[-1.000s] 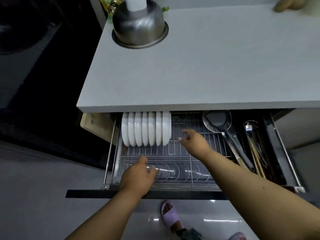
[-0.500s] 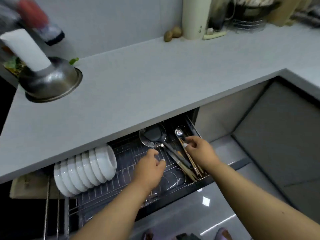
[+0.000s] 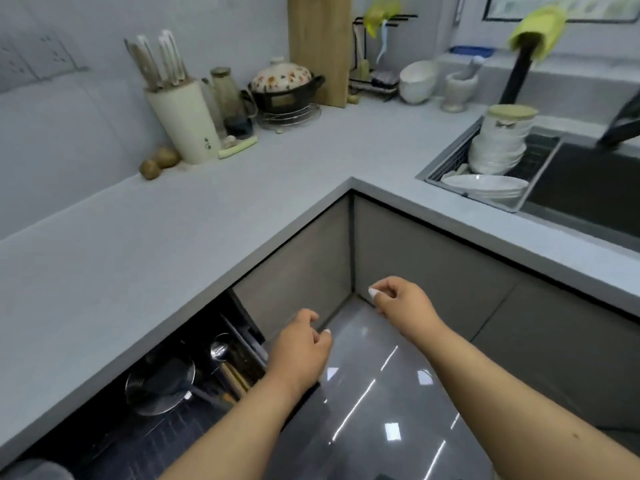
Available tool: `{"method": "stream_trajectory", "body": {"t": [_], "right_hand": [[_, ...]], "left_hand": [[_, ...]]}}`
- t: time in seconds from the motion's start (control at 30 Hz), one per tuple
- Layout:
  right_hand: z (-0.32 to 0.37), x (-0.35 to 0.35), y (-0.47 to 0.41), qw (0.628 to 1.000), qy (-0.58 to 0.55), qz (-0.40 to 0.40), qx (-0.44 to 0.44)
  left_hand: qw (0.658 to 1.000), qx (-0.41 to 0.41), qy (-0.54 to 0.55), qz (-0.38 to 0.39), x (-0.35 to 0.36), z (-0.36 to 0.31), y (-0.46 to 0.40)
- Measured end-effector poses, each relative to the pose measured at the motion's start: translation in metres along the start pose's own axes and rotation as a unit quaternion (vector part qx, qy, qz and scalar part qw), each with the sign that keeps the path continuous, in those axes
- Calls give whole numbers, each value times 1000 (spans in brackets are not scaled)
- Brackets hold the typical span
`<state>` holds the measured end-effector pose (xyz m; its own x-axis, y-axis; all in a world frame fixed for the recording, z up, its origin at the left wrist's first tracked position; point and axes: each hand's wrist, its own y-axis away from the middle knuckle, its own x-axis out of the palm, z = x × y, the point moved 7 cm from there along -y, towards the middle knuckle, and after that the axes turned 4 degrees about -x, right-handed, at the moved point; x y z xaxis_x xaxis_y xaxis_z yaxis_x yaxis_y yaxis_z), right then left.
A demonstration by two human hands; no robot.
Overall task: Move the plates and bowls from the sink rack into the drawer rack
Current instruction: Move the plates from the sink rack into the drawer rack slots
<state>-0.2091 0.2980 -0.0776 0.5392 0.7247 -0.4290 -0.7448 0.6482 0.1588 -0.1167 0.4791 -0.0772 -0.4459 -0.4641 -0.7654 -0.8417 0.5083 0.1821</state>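
Grey L-shaped countertop [image 3: 214, 209] above glossy dark floor [image 3: 374, 410], pale walls.

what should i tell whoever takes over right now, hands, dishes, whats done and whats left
Left hand: empty, fingers loosely curled, above the open drawer's right end.
Right hand: empty, loosely curled, in front of the corner cabinet.
Sink rack: holds a stack of white bowls with a lidded container on top, and white plates lying at its near end.
Drawer: open; only its utensil end shows, with a wire skimmer and a spoon. The dish slots are out of frame.
Done: cannot judge from this view.
Left: carry the bowls and plates from the sink rack to the drawer rack.
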Motion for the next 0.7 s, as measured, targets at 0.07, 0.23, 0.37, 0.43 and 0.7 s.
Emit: {"method": "stream_trajectory", "body": {"t": [0.07,0.23,0.37,0.43,0.7], "right_hand": [[-14,-37,-9,1000,-2,-25,9],[-49,-115,-23,995,-14,-89,46],[-71,-149,-29,988,-46,-127,76],[-77,-161,-32,985,-51,-138,86],[-91,-219,-65,976,-4,-191,107]], "left_hand": [[1000,15,-4,22,24,-32,-12],[996,60,-28,61,73,-100,-37],[989,106,-72,74,94,-135,-54],[985,127,-89,80,103,-148,-65],[974,187,-85,93,136,-210,-136]]}}
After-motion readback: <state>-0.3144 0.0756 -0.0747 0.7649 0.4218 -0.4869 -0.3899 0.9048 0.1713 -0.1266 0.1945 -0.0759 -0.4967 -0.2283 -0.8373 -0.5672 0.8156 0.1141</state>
